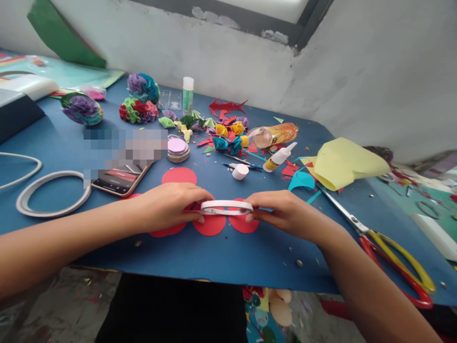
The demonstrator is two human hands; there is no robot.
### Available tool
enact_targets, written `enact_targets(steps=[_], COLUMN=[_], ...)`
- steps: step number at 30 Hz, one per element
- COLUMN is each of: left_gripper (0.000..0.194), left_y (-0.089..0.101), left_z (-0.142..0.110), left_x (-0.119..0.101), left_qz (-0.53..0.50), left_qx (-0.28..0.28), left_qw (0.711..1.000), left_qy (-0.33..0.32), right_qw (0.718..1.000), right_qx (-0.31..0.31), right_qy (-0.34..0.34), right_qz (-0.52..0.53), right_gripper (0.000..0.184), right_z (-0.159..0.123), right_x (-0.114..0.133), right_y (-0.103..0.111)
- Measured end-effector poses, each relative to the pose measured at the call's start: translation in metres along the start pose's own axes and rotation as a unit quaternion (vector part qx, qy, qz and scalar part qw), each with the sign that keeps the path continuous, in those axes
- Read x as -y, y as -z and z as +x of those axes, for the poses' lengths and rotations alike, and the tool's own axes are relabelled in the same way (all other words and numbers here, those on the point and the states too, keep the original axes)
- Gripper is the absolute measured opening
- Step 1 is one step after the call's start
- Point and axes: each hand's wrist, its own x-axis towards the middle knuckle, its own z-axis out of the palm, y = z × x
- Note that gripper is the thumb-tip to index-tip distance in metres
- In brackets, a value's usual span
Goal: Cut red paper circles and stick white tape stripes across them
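A small roll of white tape (228, 204) is held nearly edge-on between my two hands, just above the table. My left hand (174, 202) is closed on its left side, with thumb and fingers around the edge. On the opposite side, my right hand (287, 209) pinches the roll between thumb and fingers. Below and behind it lie red paper circles: one red circle (210, 227) under the roll, another red circle (245, 225) by my right fingertips, and a red circle (179, 176) beyond my left hand. More red paper is partly hidden under my left hand.
To the left are a larger white tape roll (26, 200) and a phone (119, 180). Scissors (362, 227) lie open at the right, near yellow paper (348, 162). Behind stand a glue bottle (278, 158), white cap (240, 172), stacked paper circles (177, 148) and paper scraps.
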Motion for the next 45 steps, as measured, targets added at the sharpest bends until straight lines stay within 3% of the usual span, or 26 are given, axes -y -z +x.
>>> enact_targets(steps=[20,45], left_gripper=[0.030,0.030], left_y=[0.001,-0.002], left_z=[0.000,0.000], left_x=[-0.003,0.002], left_qz=[-0.001,0.012], left_qx=[0.019,0.014], left_qw=[0.999,1.000], left_qy=[0.031,0.025], right_qw=[0.992,0.965], right_qx=[-0.006,0.001], right_qy=[0.024,-0.034], right_qz=[-0.120,-0.261], right_gripper=[0.021,0.025], right_z=[0.001,-0.016], right_x=[0.009,0.014], right_y=[-0.001,0.016])
